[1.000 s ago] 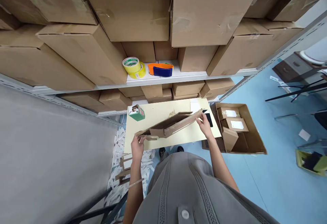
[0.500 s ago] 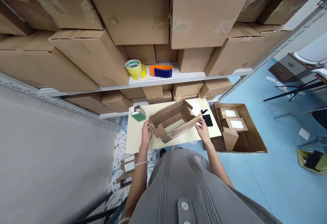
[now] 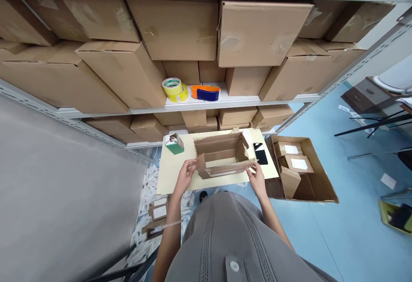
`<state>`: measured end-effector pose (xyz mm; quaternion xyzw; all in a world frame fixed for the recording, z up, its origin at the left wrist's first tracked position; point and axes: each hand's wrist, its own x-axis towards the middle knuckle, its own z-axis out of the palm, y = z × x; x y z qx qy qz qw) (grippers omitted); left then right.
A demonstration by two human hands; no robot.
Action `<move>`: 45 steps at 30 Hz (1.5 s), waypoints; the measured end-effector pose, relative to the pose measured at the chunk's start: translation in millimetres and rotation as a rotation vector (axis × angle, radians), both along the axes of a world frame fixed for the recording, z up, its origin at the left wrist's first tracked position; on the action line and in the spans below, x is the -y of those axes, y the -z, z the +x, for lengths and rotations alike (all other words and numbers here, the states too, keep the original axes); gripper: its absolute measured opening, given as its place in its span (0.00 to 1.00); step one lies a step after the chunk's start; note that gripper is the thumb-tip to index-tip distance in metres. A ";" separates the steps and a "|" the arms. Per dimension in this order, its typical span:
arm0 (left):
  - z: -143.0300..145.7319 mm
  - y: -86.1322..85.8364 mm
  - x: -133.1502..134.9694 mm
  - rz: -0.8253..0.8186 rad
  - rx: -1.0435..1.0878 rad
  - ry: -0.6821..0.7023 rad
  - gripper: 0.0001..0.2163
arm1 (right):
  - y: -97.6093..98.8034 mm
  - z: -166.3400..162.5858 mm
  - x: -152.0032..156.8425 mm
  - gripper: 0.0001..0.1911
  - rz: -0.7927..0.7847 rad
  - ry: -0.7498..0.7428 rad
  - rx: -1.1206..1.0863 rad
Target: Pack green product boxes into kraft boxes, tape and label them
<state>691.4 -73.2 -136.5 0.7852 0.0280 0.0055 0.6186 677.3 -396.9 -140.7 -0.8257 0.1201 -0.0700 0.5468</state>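
Cardboard box — right hand clamped on its wall, left hand open beside — tape roll print unreadable.

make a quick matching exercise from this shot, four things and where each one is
Things:
1 yellow tape roll
2 green box
3 black phone
4 cardboard box

Places:
A between the left hand and right hand
B on the shelf
C at the left end of the board
D on the board, right of the cardboard box

Pairs: 1-B, 2-C, 3-D, 4-A
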 end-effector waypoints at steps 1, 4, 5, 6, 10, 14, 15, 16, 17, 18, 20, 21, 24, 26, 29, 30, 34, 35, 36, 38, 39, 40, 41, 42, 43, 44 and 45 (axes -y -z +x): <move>-9.2 -3.6 -1.3 0.026 0.018 0.044 0.14 | 1.0 0.4 -2.4 0.26 -0.004 -0.001 0.007; -28.9 -9.1 -0.1 0.117 0.061 0.185 0.18 | 2.0 2.7 -10.4 0.25 -0.016 -0.005 0.026; -32.1 -8.8 1.8 0.151 0.077 0.214 0.19 | 1.5 3.4 -12.6 0.26 -0.024 -0.008 0.027; -33.5 -7.7 4.2 0.182 0.091 0.229 0.21 | 0.4 4.0 -14.1 0.27 -0.034 -0.010 0.025; -28.0 -1.8 12.0 0.247 0.107 0.176 0.26 | -7.6 7.4 -10.0 0.33 -0.099 -0.037 -0.028; -19.5 -4.8 10.4 0.251 0.083 0.122 0.23 | -17.3 19.7 7.0 0.45 -0.145 -0.181 -0.036; -18.3 -6.5 9.0 0.247 0.079 0.115 0.22 | -19.5 24.2 10.7 0.47 -0.140 -0.222 -0.014; -17.6 -8.1 7.7 0.243 0.080 0.106 0.21 | -21.6 28.9 13.6 0.48 -0.136 -0.259 0.011; -17.2 -9.3 6.4 0.239 0.084 0.095 0.20 | -23.5 33.5 15.5 0.48 -0.138 -0.292 0.033; -17.1 -10.0 5.4 0.236 0.089 0.083 0.20 | -25.1 37.7 16.5 0.47 -0.145 -0.323 0.049; -17.4 -10.1 4.2 0.231 0.095 0.069 0.19 | -27.0 43.9 16.2 0.45 -0.166 -0.379 0.067; -17.6 -9.6 3.9 0.228 0.093 0.067 0.19 | -27.1 45.7 15.5 0.44 -0.174 -0.401 0.070; -18.1 -7.5 3.9 0.228 0.080 0.067 0.20 | -24.2 46.6 13.5 0.41 -0.189 -0.429 0.060; -17.9 -6.5 4.3 0.238 0.069 0.069 0.20 | -19.9 45.1 13.3 0.39 -0.200 -0.423 0.044; -16.8 -6.0 5.0 0.252 0.052 0.068 0.18 | -11.8 42.6 13.1 0.36 -0.207 -0.392 0.004; -16.3 -5.9 5.3 0.253 0.047 0.063 0.18 | -9.3 41.9 12.5 0.35 -0.201 -0.376 -0.009; -12.9 -5.6 8.0 0.233 0.024 0.015 0.17 | -2.1 38.6 7.1 0.32 -0.162 -0.321 -0.001; -11.8 -5.7 9.3 0.222 0.016 -0.008 0.17 | -1.0 37.5 5.1 0.32 -0.156 -0.306 0.015; -10.5 -6.0 11.0 0.213 0.009 -0.034 0.17 | -0.1 36.2 3.0 0.32 -0.153 -0.290 0.030; -7.5 -7.3 15.0 0.204 -0.004 -0.090 0.17 | 1.1 33.8 -1.4 0.33 -0.157 -0.249 0.046; -5.7 -8.2 17.2 0.207 -0.009 -0.114 0.17 | 1.4 32.7 -3.6 0.34 -0.162 -0.227 0.046; -3.8 -9.1 19.4 0.212 -0.013 -0.135 0.17 | 1.3 32.0 -5.7 0.34 -0.167 -0.205 0.041; -1.7 -9.9 21.5 0.220 -0.020 -0.153 0.17 | 1.1 31.5 -7.7 0.35 -0.171 -0.183 0.032; 0.4 -10.4 23.5 0.228 -0.028 -0.169 0.17 | 0.5 31.4 -9.5 0.37 -0.170 -0.165 0.018; 2.6 -10.3 25.1 0.233 -0.036 -0.185 0.17 | -0.3 31.6 -10.9 0.38 -0.167 -0.152 0.003; 4.7 -9.7 26.5 0.237 -0.041 -0.202 0.17 | -1.3 32.1 -12.1 0.40 -0.163 -0.145 -0.010; 6.9 -8.5 27.7 0.237 -0.041 -0.220 0.16 | -2.4 32.9 -13.0 0.42 -0.164 -0.143 -0.017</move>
